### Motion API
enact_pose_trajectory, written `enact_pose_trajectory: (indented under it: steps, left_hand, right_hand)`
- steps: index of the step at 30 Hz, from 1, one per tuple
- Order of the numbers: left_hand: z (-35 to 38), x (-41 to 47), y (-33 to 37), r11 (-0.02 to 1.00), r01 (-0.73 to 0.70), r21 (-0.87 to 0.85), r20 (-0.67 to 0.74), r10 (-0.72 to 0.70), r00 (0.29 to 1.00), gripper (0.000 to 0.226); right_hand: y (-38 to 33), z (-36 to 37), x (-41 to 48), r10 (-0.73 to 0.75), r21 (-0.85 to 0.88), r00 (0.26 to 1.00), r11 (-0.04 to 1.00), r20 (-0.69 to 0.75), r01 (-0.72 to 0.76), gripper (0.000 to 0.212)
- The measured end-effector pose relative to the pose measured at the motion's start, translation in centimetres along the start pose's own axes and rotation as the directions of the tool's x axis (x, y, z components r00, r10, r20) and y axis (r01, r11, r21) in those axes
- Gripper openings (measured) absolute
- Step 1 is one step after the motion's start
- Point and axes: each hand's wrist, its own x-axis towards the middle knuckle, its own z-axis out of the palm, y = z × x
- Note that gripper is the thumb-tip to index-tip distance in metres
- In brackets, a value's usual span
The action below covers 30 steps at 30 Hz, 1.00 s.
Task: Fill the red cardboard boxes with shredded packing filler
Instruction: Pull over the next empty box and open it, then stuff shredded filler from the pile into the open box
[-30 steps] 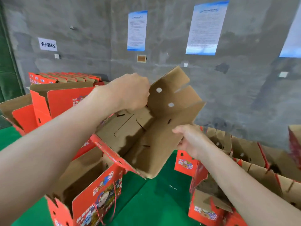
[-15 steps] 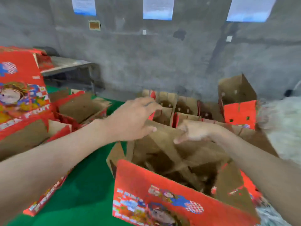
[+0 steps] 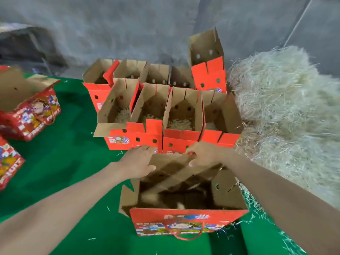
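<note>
Pale filler (image 3: 287,107) sits at the right, nearest your right hand (image 3: 203,153); it and your left hand (image 3: 137,161) grip the red box (image 3: 184,218) flap.

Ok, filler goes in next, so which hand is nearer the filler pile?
Right. The right hand holds the near box's back flap just left of the filler pile; the left hand holds the same flap farther left, away from it.

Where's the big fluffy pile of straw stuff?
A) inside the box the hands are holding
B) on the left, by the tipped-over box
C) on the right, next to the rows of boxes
C: the heap of shredded packing filler lies at the right, close beside the rows of red cardboard boxes.
</note>
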Motion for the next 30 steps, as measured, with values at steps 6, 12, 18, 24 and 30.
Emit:
enact_pose_trajectory:
  steps: [6,12,18,24,30]
  left_hand:
    - [1.2,1.6,3.2,0.998,-0.031,0.047,-0.211,0.041,0.977,0.042]
    - [-0.5,1.6,4.3,0.984,-0.046,-0.175,-0.145,0.02,0.989,0.012]
    - [-0.8,0.7,5.5,0.991,0.057,-0.118,-0.019,-0.059,0.998,0.021]
    - [1.1,2.1,12.1,0.978,-0.143,-0.154,-0.188,0.113,0.976,0.027]
    - [1.1,4.0,15.8,0.977,-0.21,-0.037,-0.211,0.198,0.957,0.011]
  right_hand:
    - [4.3,2.0,-4.2,0.125,0.024,0.991,0.992,-0.037,-0.124,0.023]
    - [5.8,2.5,-6.1,0.154,0.177,0.984,0.975,-0.093,-0.136,0.025]
    - [4.0,4.0,-5.8,0.097,0.219,0.986,0.973,-0.133,-0.066,0.022]
    - [4.7,5.3,-7.6,0.098,0.386,0.989,0.921,-0.111,-0.047,0.03]
    - [12.0,4.5,-12.4,0.527,0.64,0.738,0.75,-0.421,-0.17,0.042]
